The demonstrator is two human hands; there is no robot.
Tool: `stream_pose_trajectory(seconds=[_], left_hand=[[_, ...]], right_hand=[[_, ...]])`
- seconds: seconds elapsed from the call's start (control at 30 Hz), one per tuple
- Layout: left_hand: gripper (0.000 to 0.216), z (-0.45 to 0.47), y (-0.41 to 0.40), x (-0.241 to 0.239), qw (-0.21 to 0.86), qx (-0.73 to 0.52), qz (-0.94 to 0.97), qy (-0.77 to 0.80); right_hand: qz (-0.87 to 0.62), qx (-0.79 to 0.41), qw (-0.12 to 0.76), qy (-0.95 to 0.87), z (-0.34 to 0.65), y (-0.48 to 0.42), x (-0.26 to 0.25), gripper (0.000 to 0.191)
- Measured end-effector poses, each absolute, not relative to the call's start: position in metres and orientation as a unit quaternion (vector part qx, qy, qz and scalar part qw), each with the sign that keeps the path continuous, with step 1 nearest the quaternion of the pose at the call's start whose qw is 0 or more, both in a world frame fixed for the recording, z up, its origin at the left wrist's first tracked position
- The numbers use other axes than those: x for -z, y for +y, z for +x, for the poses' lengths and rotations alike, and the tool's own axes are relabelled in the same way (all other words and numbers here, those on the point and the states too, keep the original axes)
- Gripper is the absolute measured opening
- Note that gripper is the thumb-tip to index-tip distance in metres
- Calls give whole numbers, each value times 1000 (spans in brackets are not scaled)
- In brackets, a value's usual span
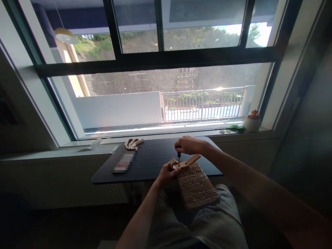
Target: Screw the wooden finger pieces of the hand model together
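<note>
My right hand [187, 144] is closed around the handle of a small dark screwdriver [178, 156], held upright with its tip down on a light wooden piece [186, 162]. My left hand [166, 173] grips the near left end of that wooden piece and holds it against a ribbed brown board [198, 188]. The board rests on my lap and leans on the front edge of the dark table [153, 162].
Several similar wooden pieces [133, 144] lie at the table's far left, with a flat blurred item [124, 162] nearer. On the windowsill stand a white pot with an orange lid [252, 121], a green thing [234, 127] and a clear packet [93, 144].
</note>
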State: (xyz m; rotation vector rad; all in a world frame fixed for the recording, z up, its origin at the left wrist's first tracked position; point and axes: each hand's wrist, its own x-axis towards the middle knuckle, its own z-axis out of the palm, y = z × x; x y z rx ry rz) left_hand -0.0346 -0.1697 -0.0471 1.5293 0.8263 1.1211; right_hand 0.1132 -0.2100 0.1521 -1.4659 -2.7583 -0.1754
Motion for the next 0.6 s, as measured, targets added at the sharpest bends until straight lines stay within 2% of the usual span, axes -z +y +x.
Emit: stream_pose_trajectory(seconds=[0.23,0.6], left_hand=[[57,-35,-175,39,513,-465,636,341],[58,-36,-173,43,508,-466,637,343]], right_hand=[[-494,74,12,-866,109,-210,-149,29],[-486,46,-3,-872,110,-215,-160,26]])
